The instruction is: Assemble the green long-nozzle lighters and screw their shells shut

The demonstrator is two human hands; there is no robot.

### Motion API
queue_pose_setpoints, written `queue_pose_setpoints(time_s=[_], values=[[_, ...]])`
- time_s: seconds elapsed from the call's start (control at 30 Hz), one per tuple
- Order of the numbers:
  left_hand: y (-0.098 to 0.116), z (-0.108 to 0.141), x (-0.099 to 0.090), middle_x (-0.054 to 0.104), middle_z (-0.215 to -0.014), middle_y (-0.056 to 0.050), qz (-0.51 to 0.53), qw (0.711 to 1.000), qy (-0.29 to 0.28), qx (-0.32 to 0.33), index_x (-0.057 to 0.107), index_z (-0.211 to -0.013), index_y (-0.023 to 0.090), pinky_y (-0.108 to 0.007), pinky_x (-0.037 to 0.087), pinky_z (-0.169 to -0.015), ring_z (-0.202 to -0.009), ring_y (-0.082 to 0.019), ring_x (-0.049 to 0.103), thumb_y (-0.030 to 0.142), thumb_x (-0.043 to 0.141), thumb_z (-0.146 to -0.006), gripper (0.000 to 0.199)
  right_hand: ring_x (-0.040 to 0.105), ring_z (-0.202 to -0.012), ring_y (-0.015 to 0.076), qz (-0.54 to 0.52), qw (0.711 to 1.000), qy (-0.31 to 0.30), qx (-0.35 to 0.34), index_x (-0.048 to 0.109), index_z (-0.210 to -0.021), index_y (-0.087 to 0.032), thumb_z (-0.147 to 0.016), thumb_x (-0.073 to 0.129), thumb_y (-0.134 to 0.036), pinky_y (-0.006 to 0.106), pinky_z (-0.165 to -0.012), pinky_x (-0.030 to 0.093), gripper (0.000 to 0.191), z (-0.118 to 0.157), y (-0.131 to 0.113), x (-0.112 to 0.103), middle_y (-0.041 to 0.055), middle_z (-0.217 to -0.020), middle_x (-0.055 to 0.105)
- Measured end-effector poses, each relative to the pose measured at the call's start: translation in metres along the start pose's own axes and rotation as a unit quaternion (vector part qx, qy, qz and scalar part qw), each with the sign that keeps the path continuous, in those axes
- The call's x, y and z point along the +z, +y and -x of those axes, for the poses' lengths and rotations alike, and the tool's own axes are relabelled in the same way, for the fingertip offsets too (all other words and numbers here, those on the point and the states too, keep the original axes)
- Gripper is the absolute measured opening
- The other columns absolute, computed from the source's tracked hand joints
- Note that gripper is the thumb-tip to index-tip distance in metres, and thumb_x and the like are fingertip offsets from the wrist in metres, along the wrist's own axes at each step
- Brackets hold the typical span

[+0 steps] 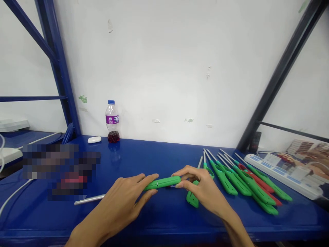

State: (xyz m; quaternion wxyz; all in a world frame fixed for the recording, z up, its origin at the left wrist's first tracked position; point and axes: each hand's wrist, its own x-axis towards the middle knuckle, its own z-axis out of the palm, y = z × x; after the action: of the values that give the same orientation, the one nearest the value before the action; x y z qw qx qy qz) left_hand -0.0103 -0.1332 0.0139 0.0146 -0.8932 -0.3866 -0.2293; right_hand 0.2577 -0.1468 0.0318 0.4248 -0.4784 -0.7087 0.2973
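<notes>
A green long-necked lighter (164,182) is held level above the blue table, its metal tube pointing left past my left wrist. My left hand (125,193) grips the handle's left part between thumb and fingers. At the handle's right end, my right hand (197,183) pinches with thumb and fingertips. Something small and dark shows under that end, too hidden to make out. Just behind my right hand, another green lighter (192,199) lies on the table, partly covered. Several green and red lighters (246,181) lie in a spread pile further right.
On the blue table (144,157), a bottle of dark drink (112,123) and a small white case (94,139) stand near the wall. A white power strip (282,175) lies at the right, beyond the lighters. Blurred dark items (74,171) are at the left, near a white cable.
</notes>
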Motion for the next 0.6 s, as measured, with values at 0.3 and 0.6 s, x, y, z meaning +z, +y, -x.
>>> queue_pose_setpoints(time_s=[0.3, 0.6], values=[[-0.0038, -0.0065, -0.0042, 0.077, -0.109, -0.008, -0.008, 0.994, 0.068, 0.082, 0.061, -0.132, 0.021, -0.033, 0.053, -0.069, -0.089, -0.025, 0.072, 0.023, 0.045, -0.108, 0.029, 0.071, -0.075, 0.0189, -0.013, 0.999, 0.009, -0.037, 0.080, -0.091, -0.024, -0.085, 0.073, -0.017, 0.030, -0.066, 0.048, 0.012, 0.0007, -0.0042, 0.0024, 0.0021, -0.096, 0.081], [0.0007, -0.0069, -0.0034, 0.075, -0.122, -0.009, 0.023, 0.993, 0.079, 0.080, 0.058, -0.138, 0.020, -0.038, 0.059, -0.080, -0.101, -0.026, 0.073, 0.020, 0.043, -0.107, 0.034, 0.072, -0.078, 0.0164, -0.076, 0.997, -0.020, -0.014, 0.074, -0.097, -0.025, -0.087, 0.071, -0.015, 0.028, -0.068, 0.051, 0.014, 0.0007, -0.0031, 0.0029, 0.0015, -0.110, 0.079]])
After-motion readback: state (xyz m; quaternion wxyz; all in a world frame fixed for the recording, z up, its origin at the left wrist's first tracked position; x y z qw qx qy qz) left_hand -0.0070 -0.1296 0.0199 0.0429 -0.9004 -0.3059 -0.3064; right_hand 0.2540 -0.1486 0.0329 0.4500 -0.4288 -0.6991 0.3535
